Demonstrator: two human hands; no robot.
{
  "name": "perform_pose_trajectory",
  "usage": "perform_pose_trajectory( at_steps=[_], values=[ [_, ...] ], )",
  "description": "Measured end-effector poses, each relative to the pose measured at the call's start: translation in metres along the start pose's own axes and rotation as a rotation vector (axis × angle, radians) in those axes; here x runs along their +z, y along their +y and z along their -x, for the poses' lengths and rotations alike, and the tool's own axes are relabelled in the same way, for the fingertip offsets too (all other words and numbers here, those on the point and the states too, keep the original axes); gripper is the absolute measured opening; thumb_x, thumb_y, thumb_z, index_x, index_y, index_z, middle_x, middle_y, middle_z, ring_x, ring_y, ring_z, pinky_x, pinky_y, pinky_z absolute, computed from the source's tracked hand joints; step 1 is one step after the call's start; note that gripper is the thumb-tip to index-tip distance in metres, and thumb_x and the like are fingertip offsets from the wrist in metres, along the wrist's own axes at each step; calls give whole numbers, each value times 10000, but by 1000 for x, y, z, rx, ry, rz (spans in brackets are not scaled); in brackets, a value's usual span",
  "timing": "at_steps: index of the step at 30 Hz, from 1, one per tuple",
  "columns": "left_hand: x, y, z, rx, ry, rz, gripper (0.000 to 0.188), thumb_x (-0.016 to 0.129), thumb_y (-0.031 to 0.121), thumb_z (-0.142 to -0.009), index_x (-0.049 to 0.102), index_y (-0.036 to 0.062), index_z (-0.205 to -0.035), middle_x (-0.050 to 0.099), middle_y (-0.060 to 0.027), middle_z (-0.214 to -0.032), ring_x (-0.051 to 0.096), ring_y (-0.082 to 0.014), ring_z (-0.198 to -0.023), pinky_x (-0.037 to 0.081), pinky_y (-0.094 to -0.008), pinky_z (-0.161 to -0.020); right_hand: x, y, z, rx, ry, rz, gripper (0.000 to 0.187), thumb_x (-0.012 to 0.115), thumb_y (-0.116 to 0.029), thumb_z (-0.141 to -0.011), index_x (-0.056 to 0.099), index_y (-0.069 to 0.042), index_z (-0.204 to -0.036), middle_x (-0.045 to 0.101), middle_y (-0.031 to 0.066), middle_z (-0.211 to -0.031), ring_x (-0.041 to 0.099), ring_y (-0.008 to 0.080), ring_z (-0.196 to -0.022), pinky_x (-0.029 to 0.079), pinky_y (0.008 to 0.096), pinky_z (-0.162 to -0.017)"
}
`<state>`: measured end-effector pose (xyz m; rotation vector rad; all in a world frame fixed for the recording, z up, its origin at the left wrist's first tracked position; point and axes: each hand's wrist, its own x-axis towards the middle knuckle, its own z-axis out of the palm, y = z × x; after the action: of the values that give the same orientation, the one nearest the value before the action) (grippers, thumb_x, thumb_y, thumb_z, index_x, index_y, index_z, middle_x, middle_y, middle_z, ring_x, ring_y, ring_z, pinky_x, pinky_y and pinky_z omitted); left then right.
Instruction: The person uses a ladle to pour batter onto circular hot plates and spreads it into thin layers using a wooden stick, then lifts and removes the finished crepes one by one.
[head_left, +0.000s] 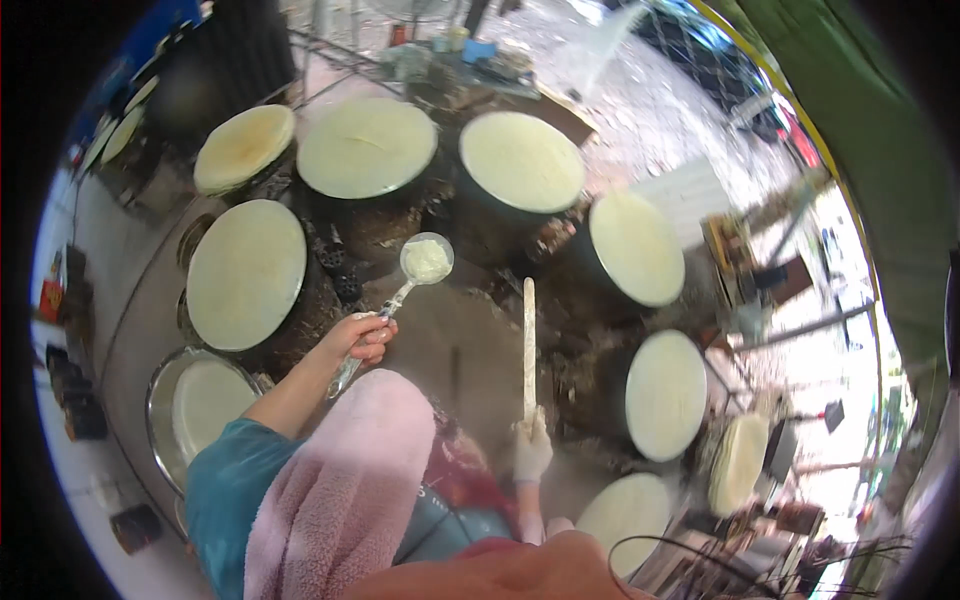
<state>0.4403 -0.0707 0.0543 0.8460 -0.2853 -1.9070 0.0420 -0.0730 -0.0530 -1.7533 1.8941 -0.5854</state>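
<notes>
My bare left hand (pixel 366 337) is closed round the handle of a ladle (pixel 427 260). Pale, thick batter sits in the ladle's bowl, which hangs over the ground inside a ring of round griddles. On my right hand (pixel 532 448) is a white glove, and its fingers wrap the lower end of a long, flat wooden stick (pixel 529 345) that points away from me. Pale flatbread or batter covers the griddles, among them the left one (pixel 246 275), the far left one (pixel 367 147), the far one (pixel 522 161) and the right one (pixel 666 396).
A steel basin (pixel 158 428) holding pale liquid stands by my left elbow. A pink towel (pixel 340 480) drapes over me. At the right lies a pale stack of flatbreads (pixel 738 466). Beyond the griddles, a cluttered stand (pixel 490 68) and a wire fence (pixel 690 60) show.
</notes>
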Motion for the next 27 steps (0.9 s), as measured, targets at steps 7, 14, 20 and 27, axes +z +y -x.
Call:
perform_pose_trajectory(
  at_steps=[7, 14, 20, 27],
  values=[
    [-42, 59, 36, 308, 256, 162, 193, 384, 189, -958, 504, 37, -961, 395, 63, -566, 284, -34, -324, 249, -228, -360, 52, -143, -155, -305, -284, 299, 558, 547, -361, -837, 389, -216, -1353, 615, 194, -986, 603, 343, -866, 472, 429, -764],
    [-57, 35, 86, 654, 513, 415, 238, 371, 237, -962, 510, 47, -997, 407, 32, -597, 311, -83, -311, 320, -256, -352, 133, -243, -266, -770, -428, 274, 540, 568, -341, -836, 414, -235, -1343, 611, 165, -843, 601, 343, -699, 482, 432, -611],
    [8, -18, 109, 950, 920, 643, 207, 402, 234, -953, 515, 63, -986, 368, 49, -575, 253, -71, -307, 266, -255, -341, 188, -314, -287, -1087, -693, 445, 573, 561, -397, -831, 372, -286, -1360, 589, 163, -832, 613, 337, -693, 492, 442, -608],
    [53, -66, 108, 1229, 1313, 763, 214, 402, 202, -959, 524, 28, -990, 386, 54, -586, 251, -32, -320, 215, -205, -339, 228, -367, -306, -1182, -739, 562, 527, 477, -367, -871, 351, -250, -1369, 581, 177, -919, 617, 354, -738, 502, 460, -618]
  ],
)
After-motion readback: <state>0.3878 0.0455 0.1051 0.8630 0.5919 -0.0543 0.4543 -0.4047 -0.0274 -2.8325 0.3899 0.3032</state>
